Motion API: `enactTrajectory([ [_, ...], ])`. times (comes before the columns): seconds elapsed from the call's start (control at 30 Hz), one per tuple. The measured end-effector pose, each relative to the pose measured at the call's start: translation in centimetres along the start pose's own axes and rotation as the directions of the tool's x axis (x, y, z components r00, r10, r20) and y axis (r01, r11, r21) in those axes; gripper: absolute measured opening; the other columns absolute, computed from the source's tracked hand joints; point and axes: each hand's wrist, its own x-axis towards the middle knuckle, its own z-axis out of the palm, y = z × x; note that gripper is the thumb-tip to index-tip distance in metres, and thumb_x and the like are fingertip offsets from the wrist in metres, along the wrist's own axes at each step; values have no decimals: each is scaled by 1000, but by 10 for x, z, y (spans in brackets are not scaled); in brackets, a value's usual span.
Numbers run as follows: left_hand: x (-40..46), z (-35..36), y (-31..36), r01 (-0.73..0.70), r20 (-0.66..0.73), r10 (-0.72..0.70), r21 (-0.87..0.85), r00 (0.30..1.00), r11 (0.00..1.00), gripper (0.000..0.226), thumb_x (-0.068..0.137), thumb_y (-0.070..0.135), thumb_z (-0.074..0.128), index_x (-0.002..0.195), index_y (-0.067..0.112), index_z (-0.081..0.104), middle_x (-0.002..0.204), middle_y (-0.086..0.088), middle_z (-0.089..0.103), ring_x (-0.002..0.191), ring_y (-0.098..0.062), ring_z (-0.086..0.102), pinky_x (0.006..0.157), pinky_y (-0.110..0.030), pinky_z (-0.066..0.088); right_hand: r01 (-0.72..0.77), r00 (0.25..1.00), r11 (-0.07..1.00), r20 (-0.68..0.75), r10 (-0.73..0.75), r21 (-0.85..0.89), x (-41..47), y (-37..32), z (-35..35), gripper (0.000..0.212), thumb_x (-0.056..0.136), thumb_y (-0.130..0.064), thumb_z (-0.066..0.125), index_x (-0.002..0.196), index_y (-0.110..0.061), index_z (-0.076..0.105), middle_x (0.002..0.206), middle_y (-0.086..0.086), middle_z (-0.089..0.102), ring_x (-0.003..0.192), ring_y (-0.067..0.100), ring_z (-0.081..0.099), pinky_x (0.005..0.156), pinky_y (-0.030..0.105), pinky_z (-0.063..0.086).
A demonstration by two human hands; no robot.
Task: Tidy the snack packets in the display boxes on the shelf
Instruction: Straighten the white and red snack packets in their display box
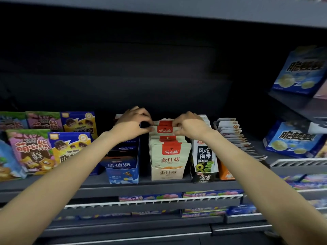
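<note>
1. Snack packets [165, 129] with red tops stand in a row in the cream display box [167, 172] at the middle of the shelf [159, 184]; the rearmost ones are pinched at their upper corners by both hands.
2. Fingers of the left hand [134, 122] are curled together on the left top corner of the back packet; those of the right hand [189, 125] are curled on its right corner. Neither hand is spread wide.
3. Judging by this, the step in hand is squaring up the back of the cream row. The next move likely calls for pressing the packets level and upright without pulling the front ones askew.
4. Just left of the cream box stands a blue box [123, 171], just right a black seaweed box [203, 163], then an orange box [225, 171] whose white packets [231, 133] lean back in a loose fan and probably need straightening later.
5. Farther left, purple and yellow biscuit bags [51, 149] sit on the same shelf; blue cartons [293, 140] stand at the far right.
</note>
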Motion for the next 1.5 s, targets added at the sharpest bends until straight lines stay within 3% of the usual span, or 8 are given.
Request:
enactTrajectory([
  [0.13,4,0,1,2,-25,-1,14,1000,1000,23,83,43,68,93,22,72,113,7,57,105,-13,42,85,-28,28,-24,996,997,-86,30,70,-6,5,-4,20,85,-34,70,100,-21,71,95,-3,69,89,16,63,75,30,50],
  [0.47,10,-3,10,6,34,-10,117,999,993,22,86,42,65,91,21,69,118,12,51,112,-10,37,84,-24,21,38,953,999,-299,-44,-26,-15,1,3,17,89,-35,65,100,-22,68,90,-11,61,75,5,48,64,23,35],
  [0.57,8,1,11,-24,0,24,86,1000,996,19,84,32,69,97,19,65,116,4,52,110,-15,43,91,-30,32,165,971,981,-193,-144,99,-24,2,-5,15,85,-36,69,95,-25,72,87,-13,64,69,2,53,62,12,39],
  [0.67,7,2,15,-123,-58,127,71,990,990,15,78,15,75,88,14,64,100,-4,55,95,-21,50,81,-38,43,153,987,986,-46,-151,58,-21,10,-6,21,86,-37,68,103,-26,72,101,-10,69,89,4,60,78,24,49],
  [0.9,5,3,21,-240,141,232,44,963,970,23,90,18,63,111,21,70,112,8,65,104,-13,48,90,-26,34,166,984,984,50,-169,61,-27,8,-3,13,95,-28,57,101,-20,66,89,-5,70,80,9,62,74,31,49],
  [1.1,-6,-9,20,-149,122,162,-106,979,983,24,88,24,67,111,20,69,103,15,62,92,-2,55,71,-6,35,40,949,971,-312,36,234,-52,23,-34,5,96,-25,54,98,-21,52,95,8,70,80,21,69,72,42,57],
  [1.27,-11,-11,24,-72,243,87,-69,966,995,54,85,44,65,135,26,53,133,7,58,117,-10,56,96,-28,47,30,816,949,-556,157,312,-82,35,-47,6,96,-21,54,95,-18,50,88,-2,65,65,2,64,56,33,58],
  [1.5,-13,-11,26,-65,217,87,-108,972,992,54,85,37,68,135,27,52,137,10,54,124,-3,50,104,-23,41,47,705,948,-683,192,315,-102,45,-44,11,97,-19,54,101,-9,56,88,2,67,71,16,68,55,42,58],
])
